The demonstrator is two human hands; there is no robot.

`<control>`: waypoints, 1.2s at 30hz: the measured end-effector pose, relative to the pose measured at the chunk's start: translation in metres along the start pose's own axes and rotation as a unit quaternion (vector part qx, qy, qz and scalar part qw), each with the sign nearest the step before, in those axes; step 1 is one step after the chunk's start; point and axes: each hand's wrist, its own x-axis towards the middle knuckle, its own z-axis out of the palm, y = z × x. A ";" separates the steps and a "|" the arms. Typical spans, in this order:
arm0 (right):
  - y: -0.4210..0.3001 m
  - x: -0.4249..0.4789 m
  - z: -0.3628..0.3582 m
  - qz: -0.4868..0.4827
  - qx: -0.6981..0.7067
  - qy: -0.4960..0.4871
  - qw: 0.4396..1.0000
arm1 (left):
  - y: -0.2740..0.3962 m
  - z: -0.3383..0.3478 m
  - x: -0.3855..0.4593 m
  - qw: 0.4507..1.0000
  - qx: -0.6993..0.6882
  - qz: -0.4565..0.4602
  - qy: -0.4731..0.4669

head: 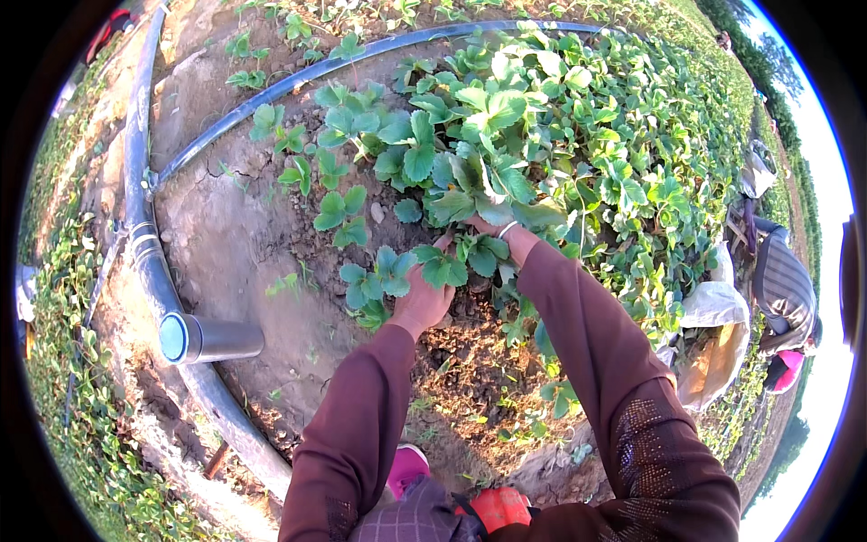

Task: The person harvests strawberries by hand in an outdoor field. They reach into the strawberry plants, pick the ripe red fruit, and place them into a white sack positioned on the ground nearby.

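My left hand [425, 301] reaches into the near edge of a strawberry plant [443, 267], its fingertips partly covered by leaves. Just beyond and to the right, my right hand [482, 225] is pushed under the broad leaves of a larger strawberry plant [467, 183]. Foliage hides most of its fingers, and a white bangle [506, 230] circles that wrist. What either hand grips among the stems cannot be seen. Loose brown soil [474, 352] with bits of leaf lies below the hands, between my forearms.
A thick dark pipe [139, 176] curves along the left, joined by a thinner pipe [271, 95]. A steel flask [227, 337] with a blue top is beside it. Dense strawberry plants [630, 135] spread right. A white sack [718, 305] stands near a bent-over person [786, 284].
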 end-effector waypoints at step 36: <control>0.005 0.002 -0.006 0.070 -0.338 0.214 0.914 | -0.043 -0.013 0.104 0.955 0.109 -0.049 0.272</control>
